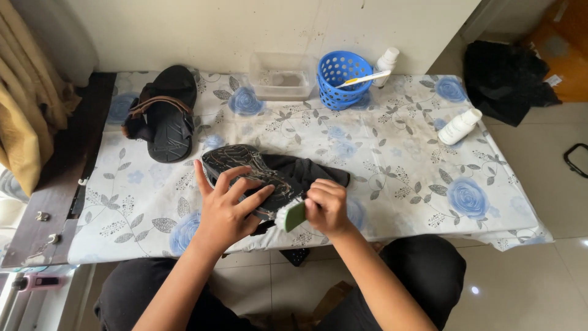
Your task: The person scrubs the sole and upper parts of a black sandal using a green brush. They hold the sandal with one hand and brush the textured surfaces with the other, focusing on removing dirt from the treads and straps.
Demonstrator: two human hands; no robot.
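Your left hand [226, 211] lies flat with spread fingers on the black sandal with its scuffed sole turned up [257, 178], pressing it down on the table with the blue rose cloth [416, 159]. Your right hand [327, 207] is closed tight around a green brush with white bristles [290, 216], and the bristles touch the sandal's sole right beside your left fingers. Far past your left hand sits the other black sandal with brown straps [164, 113]. Past your right hand stand a clear plastic box [282, 76] and a round blue basket with holes [342, 79] that holds a white toothbrush [366, 78]. A small white bottle [386, 61] stands just beside the basket. Another white bottle [459, 126] lies on its side, well off to the right of your right hand.
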